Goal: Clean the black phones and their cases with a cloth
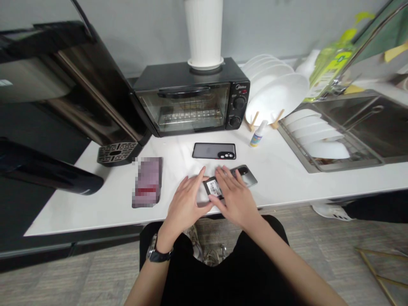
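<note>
A silver-grey phone (250, 177) lies near the counter's front edge, its camera end to the right. My right hand (235, 196) rests over its middle with the fingers spread. At the phone's left end a dark piece with a white barcode label (213, 187) shows between my hands. My left hand (185, 199), fingers apart, is beside that end, its thumb close to my right thumb. Behind the phone lies a dark-rimmed, translucent phone case (213, 151). A purple, partly pixelated flat item (149, 180) lies to the left. A small spray bottle (258, 134) stands behind to the right.
A toaster oven (191, 102) bearing a white pot (205, 32) stands at the back of the white counter (95, 212). Left is a black machine (105, 80). White plates (279, 95) and a sink (376, 131) are right. Another person's shoe (331, 211) is on the floor.
</note>
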{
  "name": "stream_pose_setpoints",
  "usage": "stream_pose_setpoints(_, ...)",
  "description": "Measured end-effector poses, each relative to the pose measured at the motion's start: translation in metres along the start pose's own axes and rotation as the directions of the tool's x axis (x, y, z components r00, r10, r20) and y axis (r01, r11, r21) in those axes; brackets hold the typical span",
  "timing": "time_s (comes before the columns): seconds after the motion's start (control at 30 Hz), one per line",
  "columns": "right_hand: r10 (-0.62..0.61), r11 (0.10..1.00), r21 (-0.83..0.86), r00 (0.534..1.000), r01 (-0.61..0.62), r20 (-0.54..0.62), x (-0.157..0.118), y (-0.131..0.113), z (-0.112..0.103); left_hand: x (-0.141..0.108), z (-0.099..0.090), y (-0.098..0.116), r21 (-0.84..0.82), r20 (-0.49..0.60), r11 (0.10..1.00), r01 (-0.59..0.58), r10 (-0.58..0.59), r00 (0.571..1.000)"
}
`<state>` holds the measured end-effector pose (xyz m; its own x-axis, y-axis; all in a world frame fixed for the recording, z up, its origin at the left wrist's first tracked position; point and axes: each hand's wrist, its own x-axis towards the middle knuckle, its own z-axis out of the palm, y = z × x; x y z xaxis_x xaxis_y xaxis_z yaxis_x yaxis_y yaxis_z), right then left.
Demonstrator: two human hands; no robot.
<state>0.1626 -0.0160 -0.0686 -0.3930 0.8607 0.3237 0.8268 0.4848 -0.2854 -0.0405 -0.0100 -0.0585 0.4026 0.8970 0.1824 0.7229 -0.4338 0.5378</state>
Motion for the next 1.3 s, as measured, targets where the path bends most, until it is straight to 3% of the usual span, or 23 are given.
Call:
stream_pose_setpoints(0.1, -0.074, 0.991, 0.112, 0.997, 0.071, 0.02, -0.003, -0.034, 0.004, -0.001, -0.001, -0.001, 0.012, 0.019, 1.0, 0.002, -0.002, 1.0)
stream_pose_setpoints(0.2, -0.105, 0.985, 0.144, 0.992, 0.094, 0.066, -0.022, -0.038, -0.005, -0.001, -0.001, 0.0, 0.001, 0.017, 1.0, 0.016, -0.016, 1.0)
stream_pose_setpoints(0.3, -0.126, 0.99, 0.086, 0.984, 0.116, 0.125, -0.044, -0.011, -0.019, 0.0, -0.001, 0.001, -0.019, -0.002, 1.0, 0.008, -0.008, 1.0)
stream_pose_setpoints(0.4, -0.078, 0.996, -0.042, 0.992, 0.083, 0.096, -0.056, 0.032, -0.031, 0.001, -0.001, 0.001, -0.02, -0.009, 1.0, -0.005, 0.005, 1.0)
stream_pose_setpoints(0.5, 0.0, 0.99, -0.139, 0.999, 0.004, 0.033, -0.049, 0.064, -0.032, 0.002, -0.001, 0.002, -0.023, -0.004, 1.0, -0.015, 0.015, 1.0)
stream_pose_setpoints(0.57, 0.042, 0.988, -0.147, 0.999, -0.043, -0.008, -0.035, 0.069, -0.027, 0.003, -0.001, 0.003, -0.023, -0.003, 1.0, -0.008, 0.008, 1.0)
stream_pose_setpoints(0.67, 0.057, 0.993, -0.102, 0.998, -0.06, -0.036, -0.009, 0.045, -0.012, 0.003, -0.001, 0.003, -0.014, -0.003, 1.0, 0.003, -0.003, 1.0)
stream_pose_setpoints(0.77, -0.013, 1.0, 0.008, 1.0, 0.013, 0.001, 0.007, -0.002, 0.004, 0.001, -0.001, -0.001, -0.002, 0.009, 1.0, -0.018, 0.018, 1.0)
stream_pose_setpoints(0.87, -0.06, 0.99, 0.132, 0.998, 0.058, 0.006, 0.008, -0.04, 0.011, 0.0, 0.0, -0.006, 0.008, 0.018, 0.999, -0.034, 0.034, 0.999)
stream_pose_setpoints(0.97, -0.048, 0.974, 0.223, 0.999, 0.047, -0.001, -0.006, -0.05, 0.005, 0.0, 0.0, -0.006, -0.003, 0.011, 1.0, -0.014, 0.014, 1.0)
stream_pose_setpoints(1.07, -0.041, 0.981, 0.19, 0.998, 0.032, 0.045, -0.028, -0.03, -0.007, 0.001, 0.0, -0.002, -0.018, -0.006, 1.0, 0.003, -0.004, 1.0)
stream_pose_setpoints(1.17, -0.009, 1.0, 0.014, 0.999, 0.009, 0.049, -0.049, 0.004, -0.018, 0.002, -0.001, 0.002, -0.019, -0.016, 1.0, 0.009, -0.01, 1.0)
stream_pose_setpoints(1.3, 0.091, 0.982, -0.164, 0.996, -0.092, -0.016, -0.05, 0.047, -0.024, 0.003, -0.001, 0.004, -0.009, -0.013, 1.0, 0.009, -0.009, 1.0)
